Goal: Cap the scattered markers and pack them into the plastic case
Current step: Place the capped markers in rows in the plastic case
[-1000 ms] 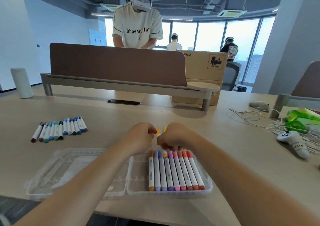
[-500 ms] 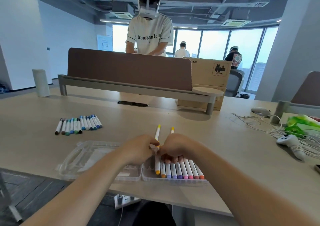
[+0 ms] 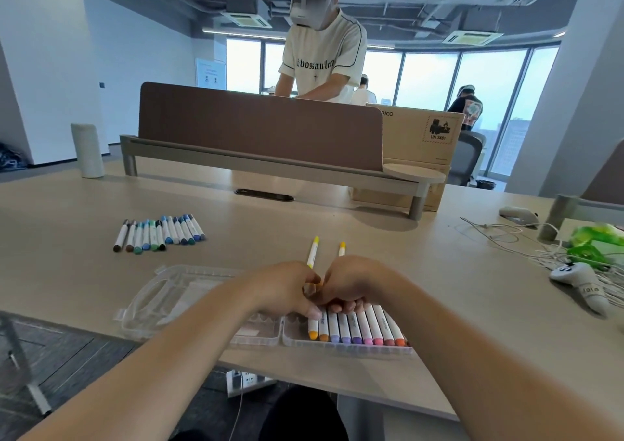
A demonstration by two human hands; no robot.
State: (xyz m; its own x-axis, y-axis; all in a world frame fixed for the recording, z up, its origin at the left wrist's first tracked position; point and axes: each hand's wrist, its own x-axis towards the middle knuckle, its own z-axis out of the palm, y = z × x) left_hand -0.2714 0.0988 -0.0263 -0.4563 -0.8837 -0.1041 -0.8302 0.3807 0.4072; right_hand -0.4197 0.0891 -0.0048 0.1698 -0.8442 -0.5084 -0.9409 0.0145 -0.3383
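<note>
An open clear plastic case (image 3: 347, 349) lies at the table's near edge, its empty lid (image 3: 169, 292) folded out to the left. Its right tray holds a row of capped markers (image 3: 358, 331) running from yellow through purple and pink to red. My left hand (image 3: 287, 288) and my right hand (image 3: 354, 282) meet over the row's far end, both pinching the raised top of the leftmost, yellow-capped marker (image 3: 313, 331). Two yellow markers (image 3: 313, 251) (image 3: 341, 248) stick out beyond my hands, their near ends hidden. Several blue, green and dark markers (image 3: 158, 233) lie grouped at the left.
At the right lie a white controller (image 3: 580, 288), tangled white cables (image 3: 506, 234), a green package (image 3: 597, 238) and a mouse (image 3: 518, 216). A brown desk divider (image 3: 260, 130) and a cardboard box (image 3: 422, 130) close the far side, where a person (image 3: 320, 59) stands. A pale cylinder (image 3: 87, 150) stands far left.
The marker my hands held above the tray now lies at the left end of the row. My view has tilted up and back, so the case sits lower in the frame.
</note>
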